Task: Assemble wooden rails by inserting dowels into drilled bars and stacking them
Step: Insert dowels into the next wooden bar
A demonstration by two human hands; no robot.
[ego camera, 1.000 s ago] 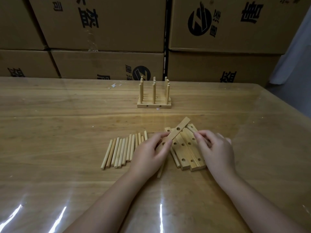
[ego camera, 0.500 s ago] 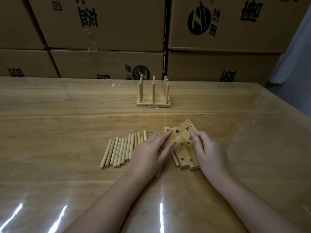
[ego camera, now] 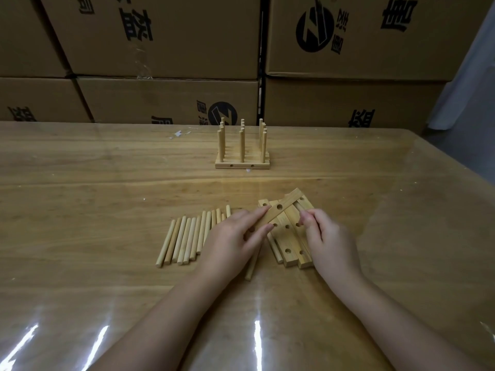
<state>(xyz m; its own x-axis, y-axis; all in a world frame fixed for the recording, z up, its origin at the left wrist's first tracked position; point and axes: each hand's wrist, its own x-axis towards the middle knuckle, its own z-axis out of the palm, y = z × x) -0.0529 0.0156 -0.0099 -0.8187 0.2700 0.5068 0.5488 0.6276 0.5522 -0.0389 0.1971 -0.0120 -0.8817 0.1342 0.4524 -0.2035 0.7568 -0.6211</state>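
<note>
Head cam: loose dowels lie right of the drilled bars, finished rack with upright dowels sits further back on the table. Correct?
Not quite. In the head view the loose dowels lie left of the drilled bars, not right. The finished rack with upright dowels does sit further back on the table.

bench [ego camera: 80,183] | near side: loose dowels [ego camera: 187,238] left of drilled bars [ego camera: 290,238] | crosswise bar [ego camera: 281,208] on them | doweled rail [ego camera: 242,159] behind, apart | boxes [ego camera: 166,49] behind bench
</note>
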